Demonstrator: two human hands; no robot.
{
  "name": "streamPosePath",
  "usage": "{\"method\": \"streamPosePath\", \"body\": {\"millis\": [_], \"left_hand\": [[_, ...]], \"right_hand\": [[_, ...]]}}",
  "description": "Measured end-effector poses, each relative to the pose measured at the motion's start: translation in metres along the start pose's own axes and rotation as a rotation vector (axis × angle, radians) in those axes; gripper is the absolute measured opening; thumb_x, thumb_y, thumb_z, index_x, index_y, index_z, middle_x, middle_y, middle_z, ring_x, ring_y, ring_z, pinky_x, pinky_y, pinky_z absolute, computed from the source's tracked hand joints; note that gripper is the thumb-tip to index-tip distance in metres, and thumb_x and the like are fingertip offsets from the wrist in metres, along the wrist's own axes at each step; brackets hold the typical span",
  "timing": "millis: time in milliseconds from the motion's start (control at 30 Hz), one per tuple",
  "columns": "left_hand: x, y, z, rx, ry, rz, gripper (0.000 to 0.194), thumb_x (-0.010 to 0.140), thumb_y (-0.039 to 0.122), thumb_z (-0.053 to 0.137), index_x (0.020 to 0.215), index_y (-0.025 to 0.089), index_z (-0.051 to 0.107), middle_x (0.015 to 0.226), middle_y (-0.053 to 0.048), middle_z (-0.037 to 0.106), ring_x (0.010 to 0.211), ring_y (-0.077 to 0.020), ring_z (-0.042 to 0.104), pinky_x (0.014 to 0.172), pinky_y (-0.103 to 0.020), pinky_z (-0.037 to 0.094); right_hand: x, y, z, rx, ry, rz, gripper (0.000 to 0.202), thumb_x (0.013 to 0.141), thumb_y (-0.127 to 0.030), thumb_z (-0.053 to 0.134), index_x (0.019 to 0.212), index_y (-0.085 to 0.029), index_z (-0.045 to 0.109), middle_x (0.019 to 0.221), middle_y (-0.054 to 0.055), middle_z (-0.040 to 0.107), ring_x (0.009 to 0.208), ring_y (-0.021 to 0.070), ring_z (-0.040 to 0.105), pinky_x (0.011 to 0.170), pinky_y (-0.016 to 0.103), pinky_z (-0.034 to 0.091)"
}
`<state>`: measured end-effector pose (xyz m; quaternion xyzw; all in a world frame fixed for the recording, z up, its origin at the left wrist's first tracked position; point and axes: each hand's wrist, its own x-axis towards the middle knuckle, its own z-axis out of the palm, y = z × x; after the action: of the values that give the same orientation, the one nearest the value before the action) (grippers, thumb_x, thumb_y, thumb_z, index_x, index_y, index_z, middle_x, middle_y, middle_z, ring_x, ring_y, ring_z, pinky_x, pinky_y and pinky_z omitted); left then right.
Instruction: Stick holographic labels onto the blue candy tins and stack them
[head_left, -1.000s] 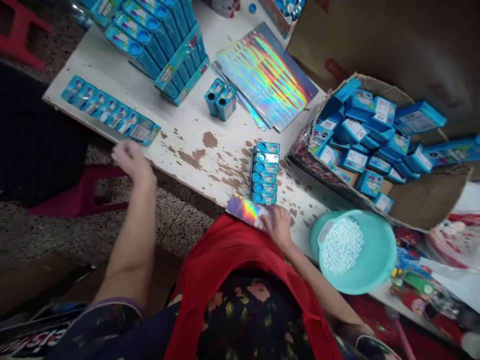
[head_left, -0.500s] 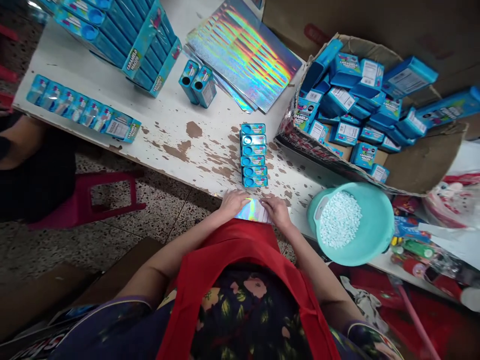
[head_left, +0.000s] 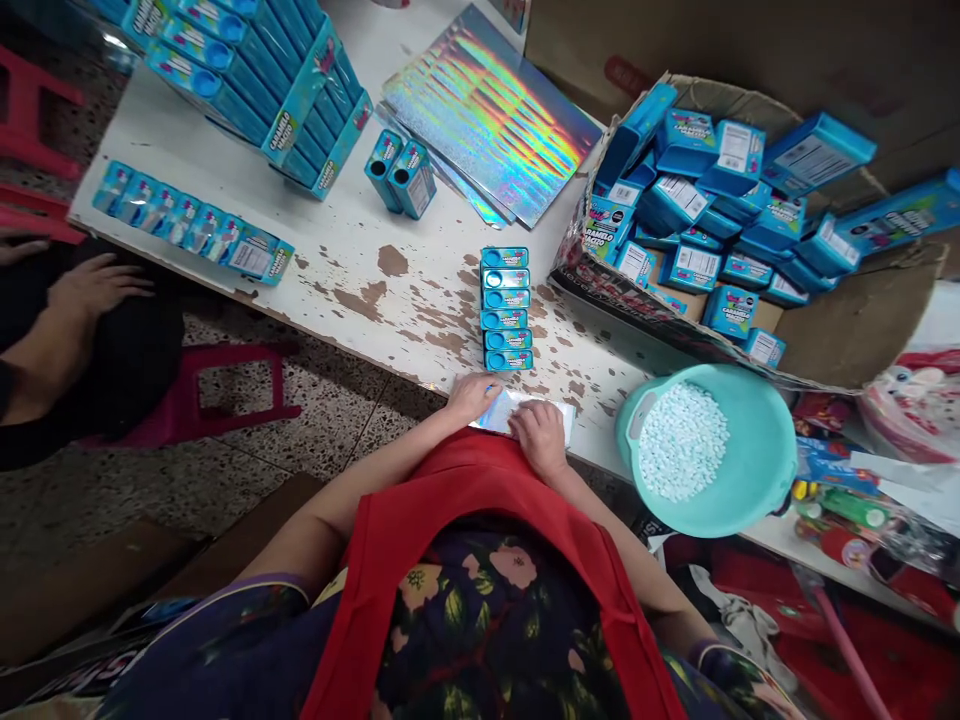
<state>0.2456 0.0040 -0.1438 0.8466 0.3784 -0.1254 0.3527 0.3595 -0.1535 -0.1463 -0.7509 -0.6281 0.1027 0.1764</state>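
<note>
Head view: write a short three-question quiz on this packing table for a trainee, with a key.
1. True or false: both hands rest on the flat sheet at the near table edge.
2. What fills the teal basin? A) blue boxes B) small white pellets C) shiny sheets
3. Fill in: the upright row of small blue boxes stands just beyond the ____ hand.

Key:
1. True: the left hand and right hand both press flat on the sheet.
2. B: white pellets.
3. Left; the cardboard carton of loose boxes lies farther to the right.
</note>
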Motion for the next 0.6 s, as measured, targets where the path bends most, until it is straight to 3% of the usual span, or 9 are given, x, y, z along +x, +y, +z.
{"method": "streamPosePath", "body": {"millis": [100, 200, 300, 400, 467, 533, 600], "left_hand": [[0.0, -0.001, 0.007, 0.062, 0.056, 0.029, 0.027, 0.094, 0.031, 0.047, 0.092, 0.021, 0.072, 0.104, -0.008, 0.071, 0.099, -0.0246, 0.061, 0.089, -0.038, 0.039], [-0.014, 0.0, 0.003, 0.02, 0.146, 0.118, 0.029, 0.095, 0.027, 0.044, 0.1, 0.02, 0.071, 0.107, -0.01, 0.07, 0.103, -0.0251, 0.059, 0.094, -0.042, 0.039], [-0.035, 0.01, -0.015, -0.236, 0.238, 0.289, 0.035, 0.097, 0.029, 0.039, 0.121, 0.018, 0.062, 0.121, -0.011, 0.064, 0.114, -0.0224, 0.055, 0.101, -0.04, 0.04], [-0.047, 0.029, -0.039, -0.449, 0.22, 0.421, 0.049, 0.09, 0.041, 0.054, 0.134, 0.019, 0.052, 0.14, -0.011, 0.052, 0.131, -0.0236, 0.044, 0.111, -0.04, 0.034], [-0.047, 0.041, -0.05, -0.527, 0.114, 0.442, 0.04, 0.086, 0.042, 0.06, 0.12, 0.02, 0.062, 0.131, -0.009, 0.059, 0.128, -0.0245, 0.047, 0.11, -0.039, 0.034], [-0.043, 0.048, -0.058, -0.621, 0.018, 0.371, 0.025, 0.088, 0.038, 0.055, 0.096, 0.018, 0.069, 0.103, -0.006, 0.069, 0.105, -0.0208, 0.06, 0.097, -0.034, 0.043], [-0.04, 0.049, -0.062, -0.69, -0.02, 0.245, 0.027, 0.089, 0.037, 0.051, 0.08, 0.017, 0.066, 0.079, -0.002, 0.067, 0.08, -0.0156, 0.061, 0.08, -0.027, 0.047]], "right_hand": [[0.008, -0.001, -0.025, 0.083, 0.024, 0.022, 0.014, 0.094, -0.026, 0.053, 0.085, -0.021, 0.063, 0.078, 0.004, 0.066, 0.077, 0.0197, 0.056, 0.073, 0.034, 0.041], [0.016, -0.005, -0.059, 0.246, 0.082, 0.079, 0.013, 0.094, -0.026, 0.053, 0.085, -0.02, 0.06, 0.078, 0.004, 0.065, 0.075, 0.0184, 0.057, 0.069, 0.032, 0.043], [0.024, -0.012, -0.092, 0.391, 0.106, 0.122, 0.01, 0.093, -0.026, 0.056, 0.084, -0.021, 0.058, 0.079, 0.003, 0.065, 0.075, 0.0169, 0.058, 0.07, 0.03, 0.045], [0.033, -0.02, -0.112, 0.525, 0.09, 0.169, 0.011, 0.091, -0.028, 0.059, 0.082, -0.021, 0.059, 0.077, 0.001, 0.064, 0.075, 0.0158, 0.059, 0.07, 0.029, 0.046], [0.04, -0.025, -0.116, 0.622, 0.091, 0.222, 0.011, 0.089, -0.029, 0.06, 0.081, -0.021, 0.06, 0.078, 0.0, 0.065, 0.074, 0.0149, 0.06, 0.072, 0.029, 0.046], [0.048, -0.028, -0.113, 0.719, 0.122, 0.31, 0.01, 0.088, -0.03, 0.061, 0.082, -0.021, 0.061, 0.078, -0.001, 0.065, 0.074, 0.0141, 0.06, 0.073, 0.028, 0.046], [0.056, -0.031, -0.103, 0.812, 0.179, 0.427, 0.011, 0.086, -0.032, 0.062, 0.083, -0.021, 0.061, 0.078, -0.001, 0.065, 0.073, 0.0137, 0.059, 0.073, 0.028, 0.047]]}}
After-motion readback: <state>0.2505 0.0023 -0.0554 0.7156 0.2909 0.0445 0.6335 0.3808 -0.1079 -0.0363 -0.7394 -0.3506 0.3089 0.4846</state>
